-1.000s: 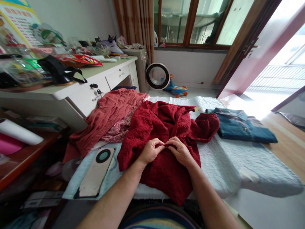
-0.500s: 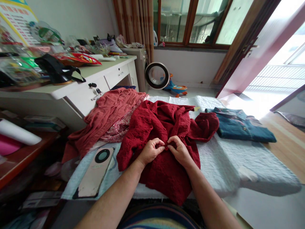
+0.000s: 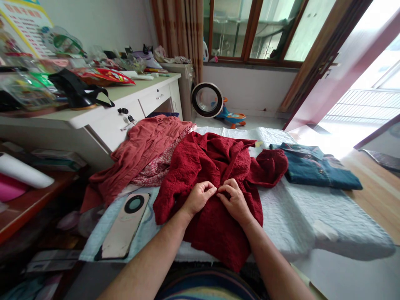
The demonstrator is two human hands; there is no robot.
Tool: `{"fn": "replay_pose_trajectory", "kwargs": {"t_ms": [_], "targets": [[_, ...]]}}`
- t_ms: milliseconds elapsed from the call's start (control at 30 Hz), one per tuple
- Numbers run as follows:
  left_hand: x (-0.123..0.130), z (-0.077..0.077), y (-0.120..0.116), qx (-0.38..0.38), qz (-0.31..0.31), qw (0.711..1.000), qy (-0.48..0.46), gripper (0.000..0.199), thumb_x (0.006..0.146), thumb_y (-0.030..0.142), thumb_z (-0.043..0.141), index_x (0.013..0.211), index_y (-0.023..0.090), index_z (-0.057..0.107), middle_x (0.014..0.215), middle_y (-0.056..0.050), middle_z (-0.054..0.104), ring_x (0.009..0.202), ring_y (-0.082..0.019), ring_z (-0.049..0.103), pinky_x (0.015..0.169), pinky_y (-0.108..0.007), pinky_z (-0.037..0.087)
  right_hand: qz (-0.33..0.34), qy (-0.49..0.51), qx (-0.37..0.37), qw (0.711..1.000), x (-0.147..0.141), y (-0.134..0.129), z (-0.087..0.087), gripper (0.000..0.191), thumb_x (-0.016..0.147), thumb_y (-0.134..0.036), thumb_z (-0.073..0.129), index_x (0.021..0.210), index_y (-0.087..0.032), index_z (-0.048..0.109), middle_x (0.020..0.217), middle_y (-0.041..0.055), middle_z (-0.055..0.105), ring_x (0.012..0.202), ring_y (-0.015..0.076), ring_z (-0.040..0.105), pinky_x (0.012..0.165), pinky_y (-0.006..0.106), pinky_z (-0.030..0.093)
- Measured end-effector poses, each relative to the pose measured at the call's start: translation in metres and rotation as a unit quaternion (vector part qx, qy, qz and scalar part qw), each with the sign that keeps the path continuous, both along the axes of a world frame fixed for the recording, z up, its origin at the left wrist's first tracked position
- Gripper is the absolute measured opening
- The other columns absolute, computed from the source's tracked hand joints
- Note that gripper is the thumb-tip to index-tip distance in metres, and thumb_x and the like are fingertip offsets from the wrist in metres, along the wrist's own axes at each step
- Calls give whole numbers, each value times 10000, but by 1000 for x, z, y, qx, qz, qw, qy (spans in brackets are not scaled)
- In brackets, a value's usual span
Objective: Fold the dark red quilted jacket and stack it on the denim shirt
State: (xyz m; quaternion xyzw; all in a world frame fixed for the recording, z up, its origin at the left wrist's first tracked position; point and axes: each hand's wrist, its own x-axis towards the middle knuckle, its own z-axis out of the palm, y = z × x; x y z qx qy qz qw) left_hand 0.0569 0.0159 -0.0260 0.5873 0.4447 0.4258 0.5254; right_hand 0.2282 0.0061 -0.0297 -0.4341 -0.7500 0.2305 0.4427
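A dark red garment (image 3: 215, 233) with crinkled fabric lies spread in front of me, one sleeve out to the right. My left hand (image 3: 200, 198) pinches its front near the middle, thumb and forefinger pressed together. Close beside it, my right hand (image 3: 233, 200) is also closed in a pinch on the same front edge. The fingertips of both hands nearly meet, and what lies between them is too small to make out.
The garment rests on a pale blue cloth (image 3: 290, 225). A phone (image 3: 125, 227) lies left, near pink clothing (image 3: 146, 139). Folded denim (image 3: 321, 168) is at the right. Behind stand a cluttered desk (image 3: 125, 93) and a round ring-shaped object (image 3: 207, 100).
My right hand's fingers have shifted slightly, its thumb now closer to my left fingertips. The garment has hardly moved, and the camera view has shifted a little.
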Motion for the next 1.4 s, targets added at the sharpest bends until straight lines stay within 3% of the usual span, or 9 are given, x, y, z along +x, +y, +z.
{"fn": "replay_pose_trajectory", "kwargs": {"t_ms": [267,400,567,767,867,967,1067,1200,1400], "targets": [[0,-8,3,38,28,997,61,102,774,258,622,813,165,616,771,-1,621,724,-136,554,690,-240,440,24,-19,-39,999,0,-2,5,106,847,-142,588,805,-229,632,929,31,517,884,174,552,820,318,480],[2,-11,0,63,22,991,112,39,758,186,597,796,184,588,752,12,606,683,-129,546,643,-233,423,83,-123,-68,987,13,6,41,152,826,-117,574,899,-237,633,911,17,573,792,153,574,745,288,476],[5,7,-10,147,30,944,294,88,778,129,562,794,213,581,790,-4,577,701,-153,549,667,-267,411,26,-167,20,985,31,50,75,336,809,-33,456,996,-227,655,981,37,626,892,168,598,830,291,461],[13,58,3,237,64,890,385,174,849,140,527,976,218,617,974,-58,610,932,-209,587,853,-309,439,17,-203,22,979,32,98,46,444,725,43,444,975,-229,692,1060,58,621,942,177,611,888,301,473],[19,66,32,251,70,885,385,234,868,99,472,982,210,643,983,-64,633,949,-201,602,884,-302,441,19,-198,22,980,27,105,32,449,719,31,474,997,-248,689,1172,56,580,998,176,597,902,303,474],[24,57,62,220,69,885,405,265,872,88,453,967,209,668,979,-68,654,917,-193,622,844,-287,446,35,-182,17,983,25,105,25,442,725,15,468,1018,-244,674,1206,51,564,996,160,589,899,290,472],[28,39,77,160,90,882,435,186,868,152,512,931,200,680,955,-86,670,860,-210,634,777,-300,449,17,-169,11,985,25,103,18,309,750,-20,457,882,-216,656,1074,48,593,945,157,582,885,290,467],[29,15,76,118,116,888,429,129,847,302,603,894,203,672,870,-80,673,789,-214,627,698,-290,436,-1,-132,21,991,24,101,6,252,745,-42,460,848,-225,598,1031,37,582,924,162,568,870,296,461],[25,-4,76,123,99,910,382,40,800,225,620,816,206,652,827,-43,652,740,-179,604,672,-264,418,-12,-97,4,995,22,96,1,180,814,-100,464,852,-234,577,870,14,570,816,166,569,781,283,447]]}}
